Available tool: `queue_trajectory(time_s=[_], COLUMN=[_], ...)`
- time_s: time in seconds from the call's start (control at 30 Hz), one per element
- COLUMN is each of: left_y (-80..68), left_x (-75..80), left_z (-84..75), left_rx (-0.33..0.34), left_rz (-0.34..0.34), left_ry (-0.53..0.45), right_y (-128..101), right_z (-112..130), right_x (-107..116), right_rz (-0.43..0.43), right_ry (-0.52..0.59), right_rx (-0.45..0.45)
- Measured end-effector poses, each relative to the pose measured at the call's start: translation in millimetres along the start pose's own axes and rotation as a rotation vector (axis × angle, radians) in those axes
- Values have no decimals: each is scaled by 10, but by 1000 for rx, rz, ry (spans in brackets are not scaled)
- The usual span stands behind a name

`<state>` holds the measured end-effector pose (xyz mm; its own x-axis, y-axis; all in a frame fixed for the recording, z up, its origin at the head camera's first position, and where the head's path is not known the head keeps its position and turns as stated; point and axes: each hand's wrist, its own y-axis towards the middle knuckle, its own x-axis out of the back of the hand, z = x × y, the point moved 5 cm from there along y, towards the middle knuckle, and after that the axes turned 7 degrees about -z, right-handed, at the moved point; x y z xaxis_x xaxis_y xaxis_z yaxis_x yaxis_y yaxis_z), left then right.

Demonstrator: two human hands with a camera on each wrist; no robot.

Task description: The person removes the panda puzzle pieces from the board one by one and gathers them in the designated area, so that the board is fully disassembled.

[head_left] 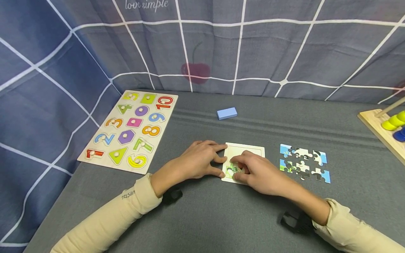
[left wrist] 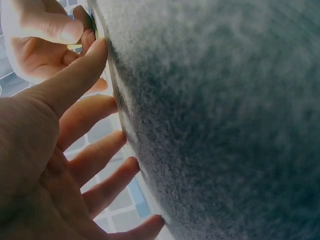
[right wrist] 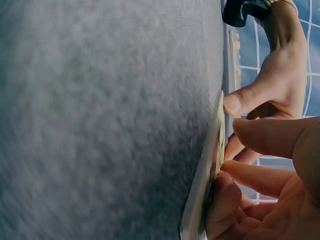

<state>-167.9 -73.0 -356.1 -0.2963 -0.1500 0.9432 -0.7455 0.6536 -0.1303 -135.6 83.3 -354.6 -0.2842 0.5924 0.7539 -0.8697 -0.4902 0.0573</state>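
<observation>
While a green puzzle piece [head_left: 233,171] lies in the lower left corner of the puzzle tray [head_left: 250,148], the right hand [head_left: 257,173] presses down on it with bent fingertips, thumb at the tray's near edge. Whether those fingers pinch the piece or only push on it cannot be told from these views. The tray sits on the grey table [head_left: 221,218], near its middle. At the tray's left edge rests the left hand [head_left: 197,162], fingers straight and spread, thumb and forefinger touching the rim and steadying it. Just right of the tray lie the loose puzzle pieces [head_left: 304,162], set out in two rows, blue, white and black. Behind the tray, well apart, is a blue block [head_left: 226,113]. Far left lies a number board [head_left: 131,128]; at the right edge stands a wooden bead frame [head_left: 387,130].
</observation>
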Motion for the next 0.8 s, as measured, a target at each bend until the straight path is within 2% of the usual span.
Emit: queue_trajectory(time_s=[0.23, 0.8], left_y=[-5, -8], left_x=[3, 4], left_z=[-4, -7], left_rx=[2, -1], left_rz=[0, -6], left_ry=[6, -3], right_y=[-1, -36], right_z=[22, 13], right_x=[-36, -59], right_rz=[-4, -87], right_ry=[-38, -35], right_rx=[-4, -10])
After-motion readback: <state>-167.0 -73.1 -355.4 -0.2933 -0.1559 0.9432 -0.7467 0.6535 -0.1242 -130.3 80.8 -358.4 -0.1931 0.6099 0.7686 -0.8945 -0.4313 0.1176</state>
